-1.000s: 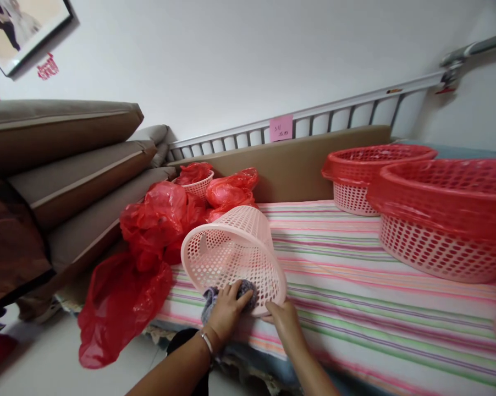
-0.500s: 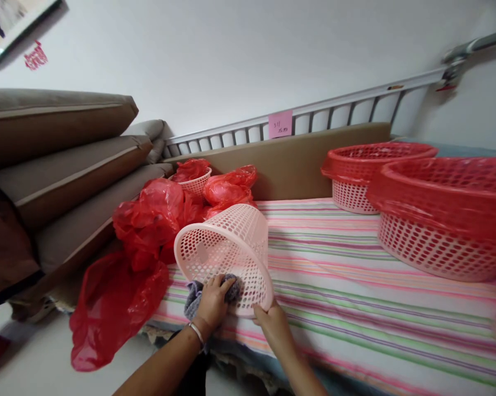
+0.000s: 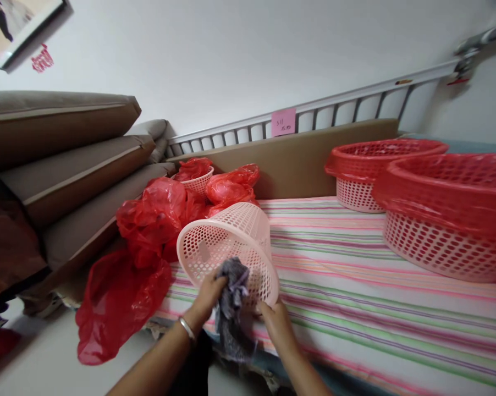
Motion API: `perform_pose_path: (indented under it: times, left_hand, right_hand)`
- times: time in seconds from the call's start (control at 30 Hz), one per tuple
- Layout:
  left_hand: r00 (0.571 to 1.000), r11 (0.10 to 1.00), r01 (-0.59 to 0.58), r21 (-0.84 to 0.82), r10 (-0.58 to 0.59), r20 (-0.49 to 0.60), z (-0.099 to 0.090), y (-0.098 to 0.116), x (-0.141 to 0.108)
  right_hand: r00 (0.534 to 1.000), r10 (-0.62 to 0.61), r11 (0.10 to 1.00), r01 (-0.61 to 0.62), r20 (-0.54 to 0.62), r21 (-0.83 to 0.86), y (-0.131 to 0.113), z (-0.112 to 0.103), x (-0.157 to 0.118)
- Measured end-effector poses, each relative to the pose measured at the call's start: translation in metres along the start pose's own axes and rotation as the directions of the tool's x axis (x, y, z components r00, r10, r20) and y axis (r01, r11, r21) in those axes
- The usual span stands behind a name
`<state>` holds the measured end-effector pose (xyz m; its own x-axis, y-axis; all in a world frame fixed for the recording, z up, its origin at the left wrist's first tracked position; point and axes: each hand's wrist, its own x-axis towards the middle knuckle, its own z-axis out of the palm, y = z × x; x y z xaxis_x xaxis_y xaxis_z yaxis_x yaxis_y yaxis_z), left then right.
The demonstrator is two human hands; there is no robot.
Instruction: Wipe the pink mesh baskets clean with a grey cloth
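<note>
A pale pink plastic basket point(image 3: 248, 223) with a holed wall lies tilted on its side, its mouth facing me. My left hand point(image 3: 209, 291), with a bangle on the wrist, is closed on a grey-purple cloth point(image 3: 232, 297) at the basket's mouth. The cloth hangs down in folds past the lower rim. At the lower right of the rim, my right hand point(image 3: 273, 313) grips the basket, thumb inside the edge. Beneath is a striped sheet point(image 3: 334, 264).
Crumpled red plastic bags point(image 3: 161, 214) lie left of the basket, near a small pink basket point(image 3: 198, 184). Two red-lined baskets, one at the back point(image 3: 357, 193) and one nearer point(image 3: 441, 247), stand at right. Grey-brown cushions point(image 3: 75, 159) are stacked at left. A radiator point(image 3: 347, 113) runs along the wall.
My left hand has lifted the cloth off the inside of the basket's lower wall, and the cloth now hangs loose. My right hand keeps its hold on the rim. The view has shifted slightly.
</note>
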<state>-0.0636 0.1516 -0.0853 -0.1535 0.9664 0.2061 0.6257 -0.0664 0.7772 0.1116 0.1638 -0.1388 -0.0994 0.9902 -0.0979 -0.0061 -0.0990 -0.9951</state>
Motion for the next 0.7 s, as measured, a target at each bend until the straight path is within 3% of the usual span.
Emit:
perform_pose_path:
  times: [0.13,0.23,0.33,0.47,0.6,0.7]
  left_hand:
    - [1.0,0.996,0.004,0.092,-0.002,-0.021,-0.048,-0.008,0.027]
    - [0.994,0.976,-0.054,0.211,0.073,-0.082,-0.06,-0.001,0.029]
    - [0.99,0.948,-0.135,0.287,0.139,0.006,-0.045,0.001,0.015]
    - [0.987,0.928,-0.152,0.34,0.126,0.098,-0.015,-0.018,-0.005]
    - [0.991,0.922,-0.132,0.363,0.131,0.026,-0.003,-0.043,-0.001]
    - [0.988,0.925,-0.107,0.364,0.14,-0.066,0.0,-0.046,0.009]
  right_hand:
    - [0.998,0.055,0.993,-0.058,0.029,0.104,0.001,0.001,0.001]
    - [0.995,0.076,0.982,-0.085,0.059,0.167,0.002,0.002,0.003]
    - [0.996,0.073,0.986,-0.08,0.051,0.148,0.003,0.003,0.004]
    - [0.998,0.057,0.989,-0.062,0.039,0.134,0.003,0.006,0.001]
    - [0.999,-0.028,0.997,0.026,0.027,0.079,0.003,0.012,-0.005]
    - [0.998,-0.058,0.998,0.058,-0.008,0.025,0.006,0.018,-0.004]
